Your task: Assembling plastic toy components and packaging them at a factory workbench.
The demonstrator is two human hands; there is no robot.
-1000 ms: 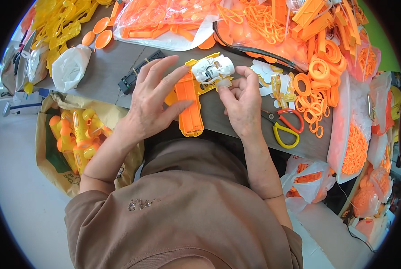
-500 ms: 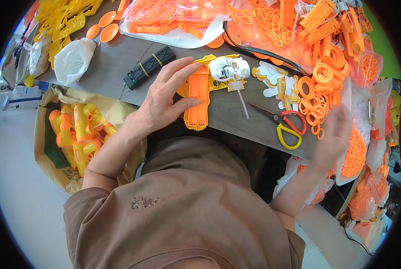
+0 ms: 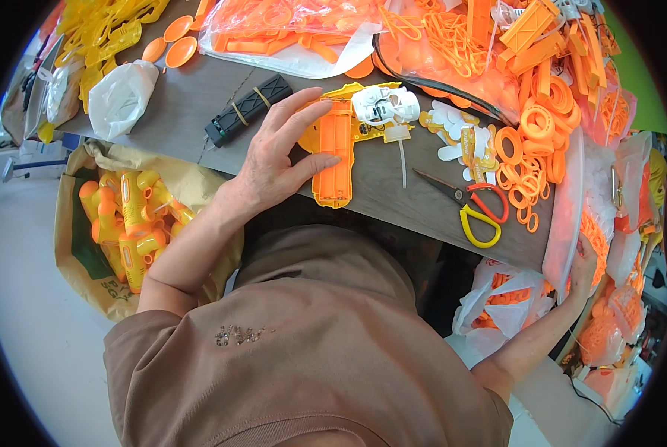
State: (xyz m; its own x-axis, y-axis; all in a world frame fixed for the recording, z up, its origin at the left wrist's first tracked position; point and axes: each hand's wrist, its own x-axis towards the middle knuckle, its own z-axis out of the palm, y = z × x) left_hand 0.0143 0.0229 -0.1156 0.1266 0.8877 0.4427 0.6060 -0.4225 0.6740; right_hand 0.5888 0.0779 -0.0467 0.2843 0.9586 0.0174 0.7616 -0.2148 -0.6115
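My left hand is spread beside a yellow-and-orange toy gun shell on the table. Its thumb and fingertips rest on the shell's left side. A white mechanism with a thin white strip hanging from it sits on the yellow part. At the far right, my right hand reaches to a pale plastic tray of small orange pieces. The fingers are partly hidden there. Scissors with a red and a yellow handle lie right of the shell.
A black block with a rubber band lies left of the shell. Orange rings and white-and-yellow pieces lie right. Bags of orange parts line the back. A paper bag of yellow toy parts stands at left.
My right hand has moved right and down, from above the table's right end to the tray. The toy gun shell has turned and shifted slightly, with my left hand staying on it.
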